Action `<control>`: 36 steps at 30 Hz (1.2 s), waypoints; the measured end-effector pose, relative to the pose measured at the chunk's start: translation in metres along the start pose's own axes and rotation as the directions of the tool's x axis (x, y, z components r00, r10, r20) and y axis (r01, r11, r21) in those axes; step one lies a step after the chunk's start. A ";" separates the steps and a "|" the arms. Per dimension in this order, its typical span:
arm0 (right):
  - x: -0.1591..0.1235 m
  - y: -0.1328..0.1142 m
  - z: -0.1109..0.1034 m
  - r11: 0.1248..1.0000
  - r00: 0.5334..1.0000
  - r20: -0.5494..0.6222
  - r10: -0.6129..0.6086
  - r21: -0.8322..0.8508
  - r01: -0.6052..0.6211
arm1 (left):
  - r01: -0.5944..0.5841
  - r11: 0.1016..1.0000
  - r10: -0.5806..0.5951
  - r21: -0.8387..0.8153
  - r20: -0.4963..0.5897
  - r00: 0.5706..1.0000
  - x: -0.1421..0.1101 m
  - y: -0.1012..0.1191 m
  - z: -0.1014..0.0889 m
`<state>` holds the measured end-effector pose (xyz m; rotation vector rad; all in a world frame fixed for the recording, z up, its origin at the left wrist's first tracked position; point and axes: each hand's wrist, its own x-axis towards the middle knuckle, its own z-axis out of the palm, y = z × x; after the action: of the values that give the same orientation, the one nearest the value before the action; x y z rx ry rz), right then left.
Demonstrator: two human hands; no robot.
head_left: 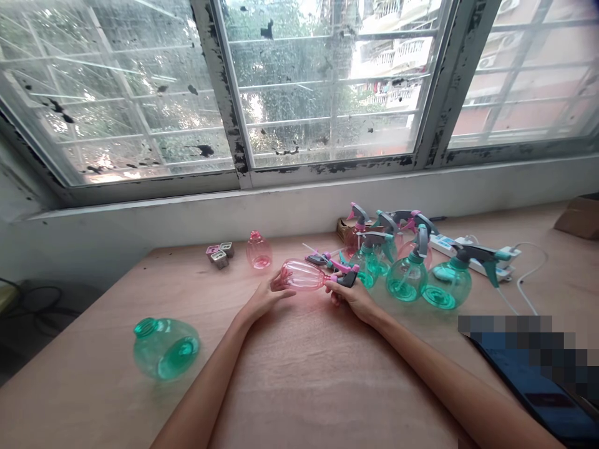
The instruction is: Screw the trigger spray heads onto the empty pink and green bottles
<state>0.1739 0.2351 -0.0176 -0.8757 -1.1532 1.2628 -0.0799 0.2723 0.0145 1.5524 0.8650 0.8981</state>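
A clear pink spray bottle [303, 275] lies sideways in the air between my hands, its neck to the right. My left hand [267, 295] is wrapped round the bottle's base, with the thumb along the lower side. At the neck, my right hand [353, 298] grips the grey and pink spray head [345, 275], which sits against the bottle's mouth. Whether the collar is threaded on is hidden by my fingers. Just behind, a loose spray head [318, 259] rests on the table.
A topless pink bottle [259, 251] stands near the wall, beside small grey and pink square pieces [219, 254]. An open green bottle [166, 349] is at left. Several bottles with spray heads, including a green one [406, 278], stand at right, near a power strip [486, 265] and phone [528, 380].
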 end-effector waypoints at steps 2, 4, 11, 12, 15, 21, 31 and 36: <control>0.000 -0.001 0.000 1.000 1.000 -0.004 -0.005 0.002 0.005 | -0.010 1.000 0.010 0.022 0.001 1.000 0.000 -0.001 0.000; -0.001 -0.002 0.001 1.000 1.000 -0.004 -0.017 0.004 0.017 | -0.011 0.997 0.010 0.073 0.014 1.000 0.000 0.002 -0.001; -0.001 -0.002 0.001 1.000 1.000 -0.012 -0.013 -0.002 0.013 | -0.002 0.992 0.005 0.123 -0.028 1.000 0.002 -0.003 -0.003; 0.000 -0.001 0.000 1.000 1.000 -0.022 -0.011 0.006 0.011 | -0.009 0.994 0.012 0.111 -0.030 0.999 0.003 -0.005 -0.003; 0.001 0.001 0.000 1.000 0.999 -0.036 -0.007 0.025 0.008 | -0.026 0.996 0.029 0.089 -0.032 0.999 0.004 -0.008 -0.003; -0.001 -0.003 0.000 1.000 1.000 0.003 -0.022 -0.007 0.022 | -0.006 0.984 0.008 0.181 -0.011 1.000 0.000 0.003 -0.004; 0.000 0.000 0.001 1.000 1.000 -0.006 -0.021 0.011 0.021 | 0.011 0.992 -0.006 0.123 -0.040 0.999 0.000 0.004 0.000; -0.001 -0.001 0.001 0.999 0.999 0.003 -0.041 -0.001 0.041 | 0.023 0.987 -0.018 0.159 -0.035 0.999 -0.001 0.007 -0.001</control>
<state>0.1736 0.2337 -0.0161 -0.8475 -1.1685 1.2305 -0.0807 0.2708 0.0209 1.6667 0.9956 0.8590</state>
